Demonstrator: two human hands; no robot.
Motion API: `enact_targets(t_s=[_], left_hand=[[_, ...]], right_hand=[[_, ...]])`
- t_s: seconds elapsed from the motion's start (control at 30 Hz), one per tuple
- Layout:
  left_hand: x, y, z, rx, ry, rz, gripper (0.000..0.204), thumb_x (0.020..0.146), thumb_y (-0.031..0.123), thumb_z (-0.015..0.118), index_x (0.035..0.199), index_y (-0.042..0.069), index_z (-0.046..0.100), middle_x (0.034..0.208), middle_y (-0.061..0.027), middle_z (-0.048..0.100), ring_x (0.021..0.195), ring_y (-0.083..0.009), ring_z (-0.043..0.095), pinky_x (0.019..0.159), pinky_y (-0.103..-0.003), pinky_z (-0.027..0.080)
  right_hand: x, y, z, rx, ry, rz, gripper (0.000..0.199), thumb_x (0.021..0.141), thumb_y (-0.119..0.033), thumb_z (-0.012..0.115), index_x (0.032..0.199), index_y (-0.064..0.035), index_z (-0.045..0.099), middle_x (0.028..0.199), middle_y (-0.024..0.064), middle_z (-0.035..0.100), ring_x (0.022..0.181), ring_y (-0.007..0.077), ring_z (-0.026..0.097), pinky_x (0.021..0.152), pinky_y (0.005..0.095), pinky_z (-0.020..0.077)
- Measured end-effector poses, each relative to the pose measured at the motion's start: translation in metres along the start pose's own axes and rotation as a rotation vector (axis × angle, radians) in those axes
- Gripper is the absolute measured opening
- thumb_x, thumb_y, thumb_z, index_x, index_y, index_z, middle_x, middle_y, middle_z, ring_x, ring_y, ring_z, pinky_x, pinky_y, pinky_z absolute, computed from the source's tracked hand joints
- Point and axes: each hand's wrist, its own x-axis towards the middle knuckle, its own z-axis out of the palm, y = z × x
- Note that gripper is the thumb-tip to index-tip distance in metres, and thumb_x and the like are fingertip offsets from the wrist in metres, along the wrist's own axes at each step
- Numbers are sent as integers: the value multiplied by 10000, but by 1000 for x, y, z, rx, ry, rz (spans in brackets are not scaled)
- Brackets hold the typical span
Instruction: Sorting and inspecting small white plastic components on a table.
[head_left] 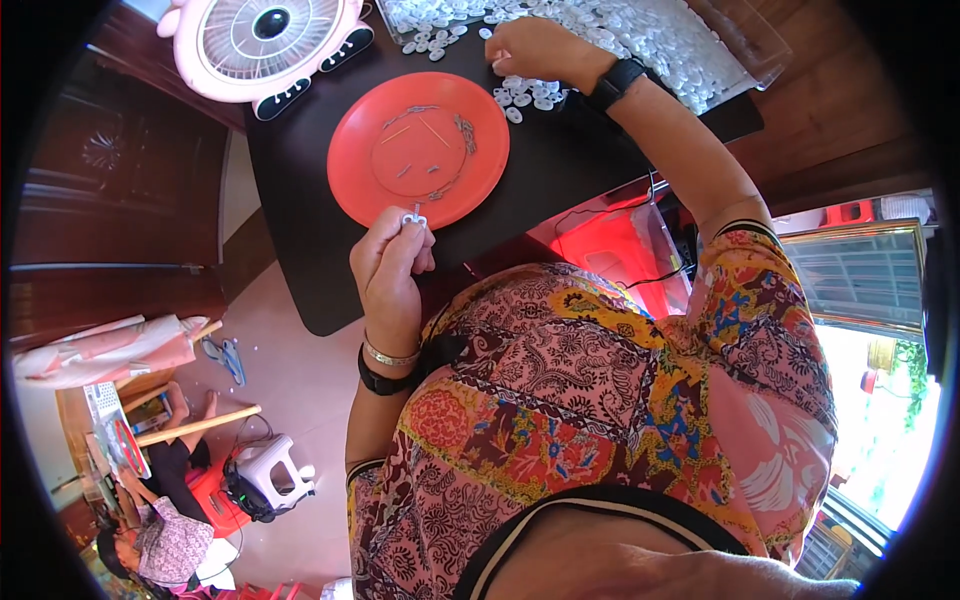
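A small white plastic piece (pixel 414 219) is held up at the 6 o'clock rim of a round red plate (pixel 347 150), pinched by the grip of the left hand (pixel 392 265), thumb and fingers closed on it. At the plate's 2 o'clock, the right hand (pixel 540 50) is placed among loose white pieces (pixel 517 99), its fingers curled; whether anything is held in that grip cannot be told. On the plate, thin metal parts (pixel 465 133) and two yellow strips (pixel 397 133) are scattered. All is carried by a black worktop (pixel 285 200), with a pink fan (pixel 270 55) stood at the plate's 10 o'clock and a transparent tray (pixel 768 60) heaped with white pieces at 2. In the room, dark wooden panelling (pixel 120 160) is seen at the view's 10 o'clock, a pale stool (pixel 285 470) and a seated person (pixel 175 540) at 8, and a bright window (pixel 885 430) toward 4. The held piece is seen to be pale, rounded and tipped by a narrow grey pin; its lower part is hidden by the fingers. Fan and tray are cut off by the top edge.
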Motion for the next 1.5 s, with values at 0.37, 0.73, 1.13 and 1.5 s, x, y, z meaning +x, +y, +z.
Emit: enact_targets(t_s=[0.37, 0.73, 1.13, 1.5], left_hand=[[6, -6, -5, -86, -26, 11, 194, 879, 110, 477, 730, 1, 536, 632, -20, 495, 555, -82, 419, 535, -246, 366], [16, -2, 2, -193, 0, 172, 240, 916, 154, 416, 776, -9, 522, 700, -97, 583, 602, -138, 503, 592, -242, 378], [15, -6, -3, -487, -48, 81, 223, 897, 152, 385, 755, 9, 478, 669, -75, 485, 595, -177, 487, 614, -320, 424], [10, 0, 5, -139, 34, 113, 218, 903, 141, 426, 748, 3, 493, 638, -52, 488, 569, -123, 453, 566, -261, 380]], right_hand=[[-22, -47, -33, 1005, -26, 94, 212, 905, -169, 591, 1053, -36, 665, 882, 16, 674, 790, 80, 616, 708, 238, 491], [-55, -142, -28, 1509, 32, 57, 169, 890, -123, 632, 1030, -36, 670, 888, 10, 678, 803, 76, 630, 712, 222, 514], [-64, -158, -28, 1402, -5, -166, 218, 868, -10, 613, 1083, -12, 646, 945, 55, 665, 903, 132, 637, 818, 263, 515], [-56, -149, -22, 1601, -12, 111, 162, 881, -117, 642, 999, -6, 645, 873, 36, 662, 751, 72, 618, 678, 209, 514]])
